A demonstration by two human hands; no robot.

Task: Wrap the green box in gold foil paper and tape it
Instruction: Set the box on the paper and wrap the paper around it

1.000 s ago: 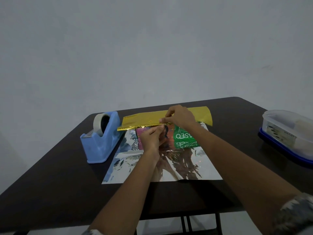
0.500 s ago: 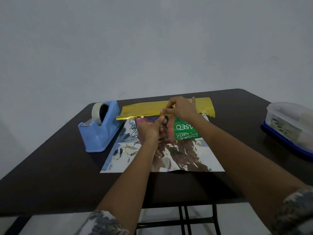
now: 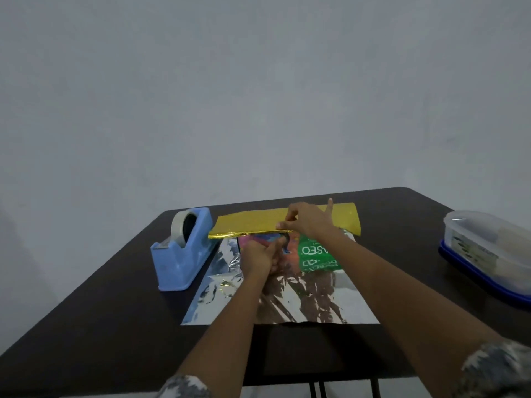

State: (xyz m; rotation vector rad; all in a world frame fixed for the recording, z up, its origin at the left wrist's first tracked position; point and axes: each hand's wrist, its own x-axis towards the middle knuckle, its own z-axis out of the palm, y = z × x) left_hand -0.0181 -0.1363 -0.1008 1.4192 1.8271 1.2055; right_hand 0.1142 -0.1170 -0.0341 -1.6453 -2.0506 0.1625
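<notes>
Pinching the near edge of a gold flap [image 3: 250, 224] between thumb and forefinger, with the little finger sticking out, a person's right hand [image 3: 309, 222] draws the far side of the foil [image 3: 316, 305] over the box [image 3: 314, 254]. The box lies on the sheet's silver face, towards the table's [image 3: 115, 311] far edge, and its green end shows beside the right wrist. The left hand [image 3: 260, 258] rests on the box's left half with fingers curled; whether they hold a strip of tape or only press down cannot be made out from this angle

The wrap looks to be at an early stage: one fold is coming over, the sheet's near half lies flat and unfolded, and no tape can be seen on the foil. To do this fold well, the flap should likely be pulled taut and square to the box so the crease runs straight, with the left hand pinning the box so that it does not slide on the slick sheet. Foil this thin will probably crinkle or tear if tugged from one point, so an even pull suits it better

A blue dispenser [image 3: 178, 259] stands just beside the sheet at the table's left edge, within reach for taping. A lidded tub [image 3: 488, 248] sits well apart at the right edge
</notes>
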